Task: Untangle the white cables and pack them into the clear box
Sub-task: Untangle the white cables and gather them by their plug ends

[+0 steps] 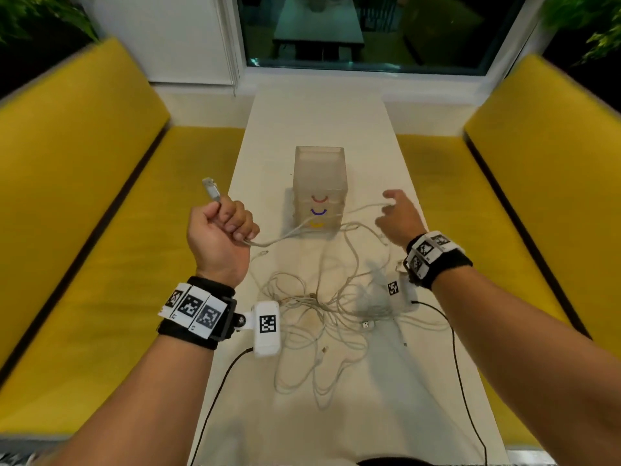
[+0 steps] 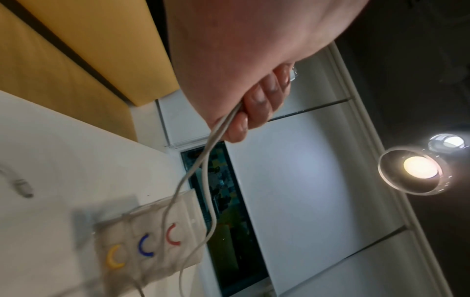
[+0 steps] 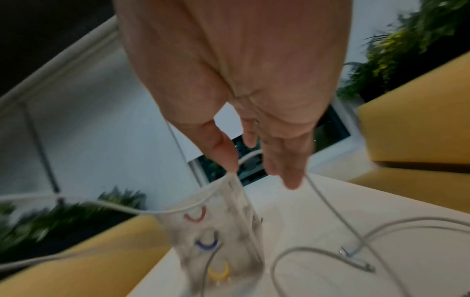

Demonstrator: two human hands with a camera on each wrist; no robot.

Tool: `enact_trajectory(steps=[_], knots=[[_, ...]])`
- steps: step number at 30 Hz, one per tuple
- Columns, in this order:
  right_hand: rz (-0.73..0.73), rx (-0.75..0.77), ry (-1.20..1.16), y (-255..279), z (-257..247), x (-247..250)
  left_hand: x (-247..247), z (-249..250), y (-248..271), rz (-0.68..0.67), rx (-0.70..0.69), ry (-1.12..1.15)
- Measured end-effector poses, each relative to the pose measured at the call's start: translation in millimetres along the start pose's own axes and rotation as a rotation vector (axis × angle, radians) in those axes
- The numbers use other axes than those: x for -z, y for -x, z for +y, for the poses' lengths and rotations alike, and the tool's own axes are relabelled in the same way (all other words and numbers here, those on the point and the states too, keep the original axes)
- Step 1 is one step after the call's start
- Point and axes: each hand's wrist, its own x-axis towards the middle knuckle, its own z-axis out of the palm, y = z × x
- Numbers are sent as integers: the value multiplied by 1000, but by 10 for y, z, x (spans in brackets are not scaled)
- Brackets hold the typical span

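Observation:
A tangle of white cables lies on the white table, nearer to me than the clear box, which stands upright with red, blue and yellow handles on its front. My left hand is raised left of the box and grips one white cable in a fist; its USB plug sticks up out of the fist. My right hand hovers right of the box with relaxed, spread fingers. A cable strand is draped across them and runs toward the box.
Yellow benches flank the narrow table on both sides. A window closes the far end. Black leads from the wrist cameras trail over the near table. Loose plugs lie among the strands.

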Motion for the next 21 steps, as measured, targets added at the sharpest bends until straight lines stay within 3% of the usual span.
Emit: enact_trajectory(steps=[3, 6, 10, 12, 17, 21], knots=[[39, -16, 262, 251, 40, -268, 93, -139, -17, 66, 22, -4], [70, 221, 301, 503, 5, -529, 131, -252, -35, 116, 26, 8], [-415, 397, 301, 775, -67, -857, 149, -390, -51, 118, 31, -22], [-558, 426, 335, 858, -14, -1040, 174, -435, -43, 111, 35, -33], [-766, 414, 435, 971, 190, -1420, 229, -480, -27, 114, 27, -44], [-769, 437, 486, 1047, 213, -1737, 218, -488, -25, 120, 24, -61]])
